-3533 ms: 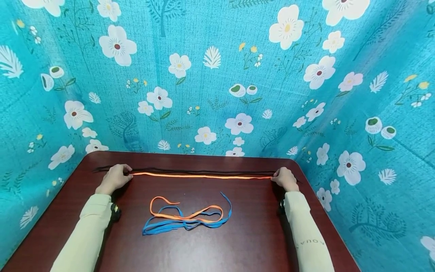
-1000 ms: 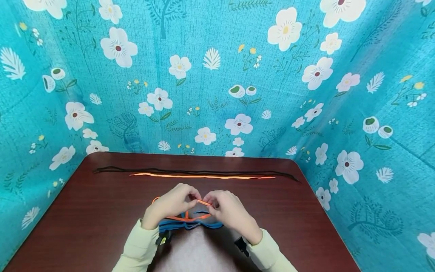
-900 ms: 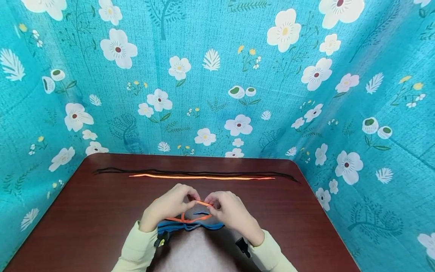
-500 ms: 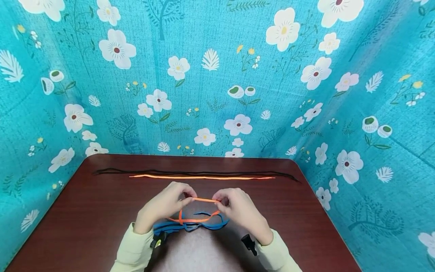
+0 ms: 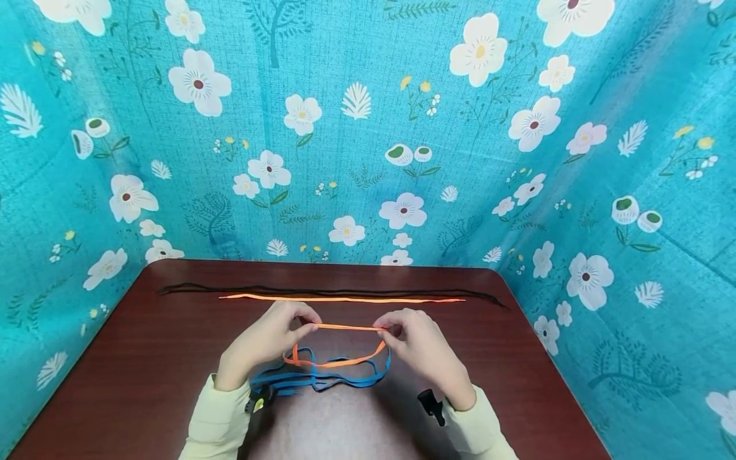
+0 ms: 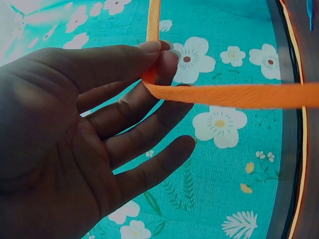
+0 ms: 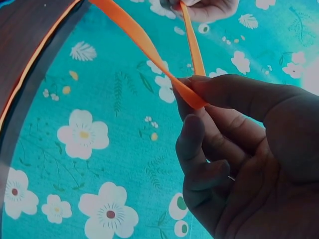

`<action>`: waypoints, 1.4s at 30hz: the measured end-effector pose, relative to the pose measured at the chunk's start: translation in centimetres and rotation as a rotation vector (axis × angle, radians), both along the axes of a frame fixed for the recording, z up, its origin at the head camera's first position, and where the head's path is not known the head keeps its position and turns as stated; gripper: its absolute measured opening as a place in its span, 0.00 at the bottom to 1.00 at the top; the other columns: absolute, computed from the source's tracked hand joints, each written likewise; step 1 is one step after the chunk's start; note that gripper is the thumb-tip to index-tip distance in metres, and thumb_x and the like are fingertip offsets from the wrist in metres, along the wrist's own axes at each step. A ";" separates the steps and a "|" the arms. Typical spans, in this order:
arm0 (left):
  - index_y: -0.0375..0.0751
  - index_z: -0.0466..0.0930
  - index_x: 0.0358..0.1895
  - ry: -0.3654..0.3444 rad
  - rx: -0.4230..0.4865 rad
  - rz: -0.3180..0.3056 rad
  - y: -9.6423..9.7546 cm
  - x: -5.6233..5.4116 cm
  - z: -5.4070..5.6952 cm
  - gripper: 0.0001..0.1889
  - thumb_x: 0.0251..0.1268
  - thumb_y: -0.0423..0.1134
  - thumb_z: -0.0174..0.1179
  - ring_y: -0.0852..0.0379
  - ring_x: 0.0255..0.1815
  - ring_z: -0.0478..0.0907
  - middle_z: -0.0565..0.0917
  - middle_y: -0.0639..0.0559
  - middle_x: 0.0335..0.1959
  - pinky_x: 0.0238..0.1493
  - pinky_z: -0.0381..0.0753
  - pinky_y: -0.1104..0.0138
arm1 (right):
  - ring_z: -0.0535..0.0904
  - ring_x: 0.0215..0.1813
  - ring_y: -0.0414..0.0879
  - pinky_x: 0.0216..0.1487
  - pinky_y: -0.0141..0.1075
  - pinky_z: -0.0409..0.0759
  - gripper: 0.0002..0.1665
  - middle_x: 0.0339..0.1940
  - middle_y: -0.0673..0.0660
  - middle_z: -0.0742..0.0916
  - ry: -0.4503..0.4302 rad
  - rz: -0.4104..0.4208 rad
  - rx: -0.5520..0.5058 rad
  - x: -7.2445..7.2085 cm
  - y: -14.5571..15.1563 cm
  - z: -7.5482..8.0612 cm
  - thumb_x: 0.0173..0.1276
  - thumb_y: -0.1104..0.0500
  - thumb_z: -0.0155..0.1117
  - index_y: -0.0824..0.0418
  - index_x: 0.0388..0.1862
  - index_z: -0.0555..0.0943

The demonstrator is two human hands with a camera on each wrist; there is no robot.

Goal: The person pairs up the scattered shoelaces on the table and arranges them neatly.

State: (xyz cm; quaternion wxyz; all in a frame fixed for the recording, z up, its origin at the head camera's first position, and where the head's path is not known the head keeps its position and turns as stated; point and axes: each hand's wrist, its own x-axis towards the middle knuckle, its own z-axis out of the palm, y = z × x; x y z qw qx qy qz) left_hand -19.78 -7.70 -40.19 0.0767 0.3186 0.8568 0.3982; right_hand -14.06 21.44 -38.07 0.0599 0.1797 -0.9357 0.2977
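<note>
My left hand (image 5: 261, 342) pinches an orange flat shoelace (image 5: 347, 328) between thumb and forefinger. My right hand (image 5: 422, 345) pinches the same shoelace a short way to the right, so a straight stretch spans the two hands above the table. The rest of it hangs down in a loop over a loose bundle of blue shoelaces (image 5: 351, 382) on the table. In the left wrist view the orange lace (image 6: 239, 95) bends at the fingertips, and the other fingers are spread. In the right wrist view the lace (image 7: 134, 32) folds under the right thumb.
Farther back, another orange shoelace (image 5: 345, 299) lies stretched out straight. Just behind it runs a longer black lace (image 5: 195, 289), near the far edge of the dark red table (image 5: 144, 358). A blue flowered cloth (image 5: 345, 160) hangs round the back and sides.
Earlier my hands were at the ends of the far orange lace; they came back to the bundle and took up the second orange lace. Since then they have moved apart and slightly forward, lengthening the stretch.
</note>
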 end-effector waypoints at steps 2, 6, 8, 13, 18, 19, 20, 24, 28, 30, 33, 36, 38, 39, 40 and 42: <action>0.43 0.87 0.44 -0.005 0.015 0.003 -0.2 -0.1 0.1 0.06 0.72 0.32 0.62 0.62 0.33 0.78 0.84 0.58 0.35 0.35 0.80 0.68 | 0.75 0.26 0.32 0.28 0.31 0.76 0.07 0.25 0.39 0.84 -0.004 -0.006 -0.005 0.0 0.3 0.2 0.65 0.62 0.74 0.49 0.38 0.89; 0.41 0.87 0.45 -0.014 0.042 0.002 -0.8 -0.2 0.0 0.06 0.72 0.31 0.62 0.61 0.32 0.79 0.84 0.58 0.34 0.34 0.81 0.68 | 0.74 0.23 0.34 0.25 0.32 0.75 0.07 0.24 0.40 0.83 -0.018 -0.025 -0.006 0.0 0.7 0.5 0.65 0.62 0.74 0.48 0.38 0.89; 0.41 0.87 0.44 0.010 0.045 0.010 -1.1 -0.2 0.0 0.05 0.71 0.31 0.62 0.60 0.32 0.80 0.84 0.58 0.33 0.36 0.81 0.68 | 0.73 0.21 0.35 0.24 0.32 0.74 0.08 0.23 0.40 0.83 -0.017 -0.034 -0.005 -0.1 0.9 0.5 0.65 0.62 0.74 0.49 0.38 0.89; 0.43 0.88 0.44 0.084 0.030 0.056 -1.8 -0.3 0.1 0.06 0.71 0.32 0.63 0.61 0.37 0.81 0.86 0.57 0.37 0.43 0.83 0.65 | 0.73 0.21 0.35 0.23 0.32 0.74 0.07 0.25 0.41 0.84 0.002 -0.051 -0.004 -0.2 1.4 0.8 0.65 0.62 0.75 0.51 0.40 0.90; 0.42 0.88 0.48 0.106 0.016 0.099 -2.7 -0.3 0.2 0.09 0.70 0.29 0.62 0.60 0.39 0.81 0.88 0.52 0.44 0.41 0.83 0.66 | 0.74 0.24 0.38 0.25 0.33 0.74 0.08 0.29 0.42 0.86 0.012 -0.078 -0.003 0.1 1.9 1.3 0.64 0.62 0.75 0.52 0.42 0.90; 0.41 0.89 0.48 0.105 0.021 0.104 -2.9 -0.3 0.2 0.09 0.70 0.29 0.62 0.59 0.39 0.82 0.88 0.51 0.44 0.40 0.83 0.67 | 0.74 0.25 0.38 0.25 0.33 0.74 0.09 0.30 0.43 0.86 0.012 -0.087 -0.002 0.2 2.0 1.4 0.64 0.62 0.75 0.52 0.42 0.90; 0.40 0.89 0.48 0.102 0.026 0.110 -3.0 -0.3 0.2 0.09 0.70 0.29 0.63 0.59 0.38 0.82 0.89 0.50 0.45 0.39 0.83 0.67 | 0.74 0.25 0.38 0.26 0.33 0.74 0.09 0.31 0.42 0.86 0.014 -0.096 0.003 0.2 2.1 1.4 0.64 0.61 0.75 0.51 0.42 0.90; 0.36 0.88 0.49 0.094 0.054 0.133 -3.5 -0.2 0.3 0.10 0.69 0.28 0.63 0.60 0.38 0.85 0.89 0.48 0.44 0.38 0.84 0.67 | 0.74 0.27 0.38 0.27 0.33 0.75 0.09 0.32 0.42 0.87 0.020 -0.121 0.003 0.3 2.5 1.7 0.64 0.61 0.76 0.49 0.42 0.90; 0.35 0.87 0.50 0.122 0.061 0.160 -3.8 -0.2 0.3 0.12 0.67 0.23 0.62 0.61 0.37 0.84 0.89 0.47 0.44 0.37 0.84 0.68 | 0.72 0.27 0.41 0.27 0.33 0.73 0.09 0.27 0.44 0.85 0.030 -0.138 -0.004 0.4 3.1 1.9 0.64 0.61 0.76 0.49 0.42 0.90; 0.34 0.87 0.51 0.137 0.067 0.172 -4.0 -0.2 0.3 0.14 0.66 0.21 0.61 0.61 0.36 0.83 0.89 0.46 0.44 0.36 0.83 0.69 | 0.71 0.26 0.42 0.26 0.33 0.72 0.09 0.26 0.44 0.84 0.037 -0.145 -0.001 0.4 3.4 2.0 0.64 0.61 0.76 0.50 0.42 0.90; 0.34 0.87 0.50 0.146 0.087 0.193 -4.2 -0.2 0.3 0.13 0.65 0.21 0.62 0.59 0.34 0.83 0.88 0.46 0.43 0.33 0.83 0.68 | 0.71 0.26 0.42 0.26 0.33 0.72 0.09 0.28 0.45 0.85 0.047 -0.152 0.004 0.4 3.7 2.1 0.64 0.61 0.76 0.51 0.42 0.90; 0.35 0.88 0.50 0.157 0.108 0.216 -4.4 -0.2 0.3 0.12 0.66 0.23 0.63 0.55 0.33 0.83 0.89 0.46 0.43 0.31 0.82 0.67 | 0.70 0.25 0.41 0.27 0.33 0.72 0.09 0.31 0.45 0.87 0.053 -0.158 0.008 0.4 3.9 2.2 0.64 0.61 0.76 0.52 0.42 0.90; 0.37 0.88 0.49 0.157 0.117 0.233 -4.6 -0.2 0.4 0.11 0.67 0.24 0.63 0.55 0.31 0.83 0.89 0.45 0.44 0.31 0.82 0.67 | 0.69 0.25 0.41 0.27 0.33 0.72 0.09 0.33 0.47 0.88 0.051 -0.159 0.010 0.4 4.0 2.2 0.64 0.61 0.75 0.52 0.42 0.90; 0.37 0.87 0.50 0.143 0.123 0.239 -4.7 -0.2 0.4 0.11 0.68 0.25 0.63 0.55 0.29 0.83 0.89 0.44 0.45 0.30 0.82 0.67 | 0.69 0.24 0.41 0.27 0.33 0.72 0.09 0.33 0.47 0.88 0.049 -0.159 0.011 0.4 4.1 2.2 0.64 0.61 0.75 0.53 0.43 0.90; 0.37 0.87 0.50 0.126 0.129 0.244 -4.8 -0.2 0.5 0.11 0.69 0.25 0.62 0.56 0.26 0.83 0.88 0.43 0.46 0.29 0.82 0.67 | 0.69 0.24 0.41 0.27 0.33 0.72 0.09 0.33 0.48 0.89 0.047 -0.162 0.012 0.4 4.1 2.2 0.64 0.61 0.75 0.53 0.43 0.90; 0.37 0.86 0.52 0.095 0.136 0.255 -4.9 -0.1 0.6 0.11 0.70 0.26 0.62 0.58 0.20 0.80 0.88 0.40 0.47 0.25 0.82 0.67 | 0.69 0.24 0.41 0.27 0.34 0.72 0.09 0.33 0.48 0.89 0.047 -0.169 0.011 0.3 4.3 2.2 0.65 0.61 0.75 0.54 0.44 0.90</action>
